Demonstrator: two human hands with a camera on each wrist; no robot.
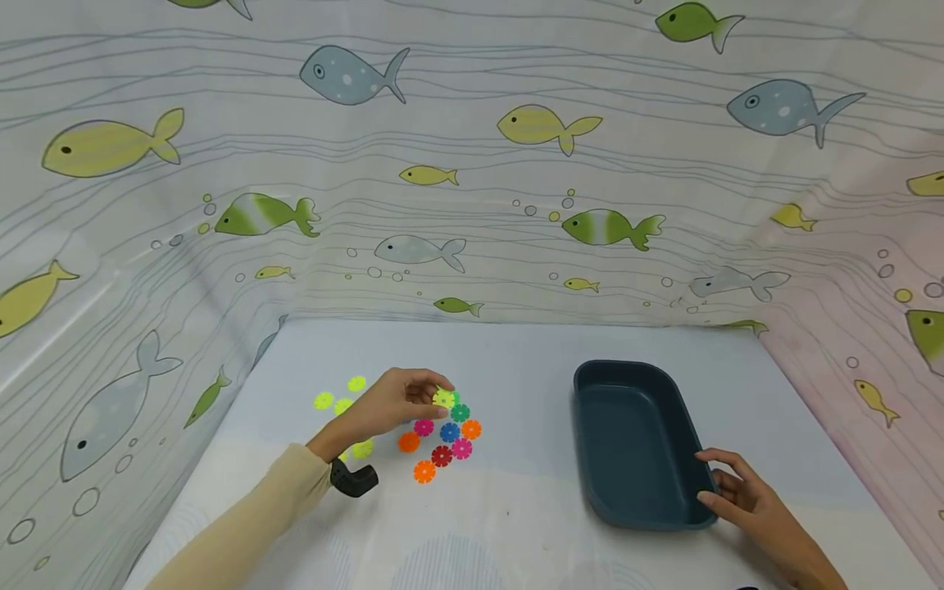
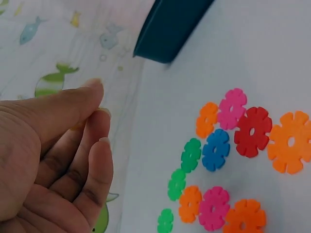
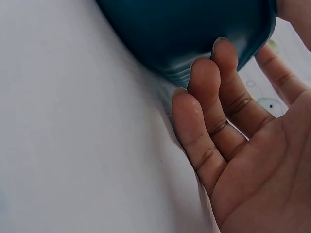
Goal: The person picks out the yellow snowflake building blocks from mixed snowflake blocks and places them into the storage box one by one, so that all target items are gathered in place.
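My left hand (image 1: 394,400) pinches a yellow-green notched plastic disc (image 1: 443,398) between thumb and fingers, above several loose discs. From the left wrist view the disc is mostly hidden behind the fingers (image 2: 97,160). Below and around it on the table lie green (image 1: 460,412), blue (image 1: 450,433), red (image 1: 442,456), pink (image 1: 462,448) and orange discs (image 1: 424,472). On the right, my right hand (image 1: 755,500) grips the near right side of a dark blue tray (image 1: 634,442), thumb and index finger at its rim. In the right wrist view the other fingers (image 3: 204,80) curl by its outer wall.
More yellow-green discs (image 1: 324,401) lie left of and partly behind the left forearm. The white table (image 1: 516,508) extends between the discs and the tray. A fish-patterned curtain (image 1: 472,213) encloses the back and sides. A black strap device (image 1: 354,479) sits at the left wrist.
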